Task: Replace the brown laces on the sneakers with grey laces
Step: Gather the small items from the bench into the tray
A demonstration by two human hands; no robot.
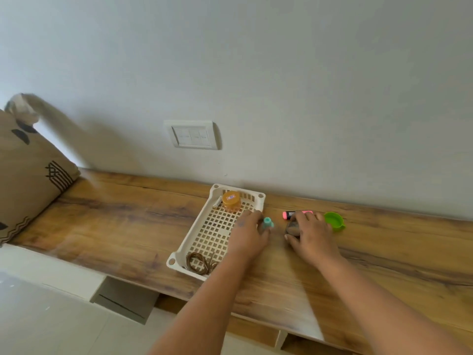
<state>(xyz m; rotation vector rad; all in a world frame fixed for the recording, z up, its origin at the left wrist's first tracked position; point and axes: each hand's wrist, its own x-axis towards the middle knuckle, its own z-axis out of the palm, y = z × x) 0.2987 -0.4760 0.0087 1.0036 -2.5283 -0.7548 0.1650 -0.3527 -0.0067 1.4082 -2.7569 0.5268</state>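
A coil of brown laces [200,262] lies in the near corner of a white lattice basket [190,242] on the wooden shelf. My left hand [249,235] reaches past the basket's right rim, and its fingers hold a small teal bottle [267,223]. To the right, my right hand [312,235] covers a dark grey lump [293,228], with the thumb under it and the fingers curled over it. The blur hides what the lump is. No sneakers are in view.
An orange-lidded jar [231,201] stands in the basket's far end. A pink highlighter [298,213] and a green cup [334,221] lie behind my right hand. The wall with a switch plate [192,135] is close behind. A patterned cushion [28,175] sits at the left end.
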